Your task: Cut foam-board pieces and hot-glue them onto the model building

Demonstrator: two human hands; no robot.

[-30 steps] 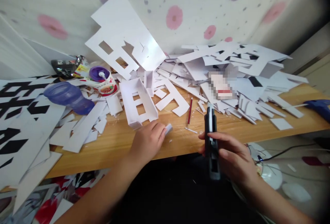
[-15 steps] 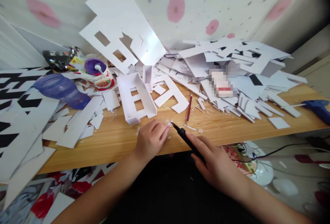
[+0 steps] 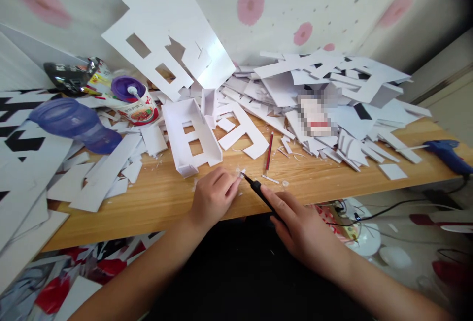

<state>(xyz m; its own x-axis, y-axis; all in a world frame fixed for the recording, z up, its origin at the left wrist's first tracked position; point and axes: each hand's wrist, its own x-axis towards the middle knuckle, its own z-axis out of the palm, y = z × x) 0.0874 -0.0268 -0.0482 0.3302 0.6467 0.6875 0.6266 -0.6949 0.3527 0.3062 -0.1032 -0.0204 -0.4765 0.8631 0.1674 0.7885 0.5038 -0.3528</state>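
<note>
My left hand [image 3: 216,194] rests near the table's front edge, thumb and fingers pinched on a small white foam board piece [image 3: 242,173]. My right hand [image 3: 295,222] grips a black craft knife [image 3: 258,189]; its tip meets the small piece at my left fingertips. Just beyond my left hand stands an open white box-like part [image 3: 194,136] with window cutouts. Next to it lies a flat white frame piece [image 3: 254,144]. A red pencil [image 3: 269,153] lies past the knife, with a thin white strip [image 3: 270,179] at its lower end.
White board scraps [image 3: 354,72] are heaped at the back right, with a blue glue gun [image 3: 449,156] at the far right. On the left are a purple bottle [image 3: 76,126], a paper cup [image 3: 142,112] and more scraps. A large cut sheet [image 3: 162,11] leans against the wall.
The view has shifted slightly, so most things sit a little farther left and higher. Both hands keep nearly the same pose, the knife tip still at the small piece.
</note>
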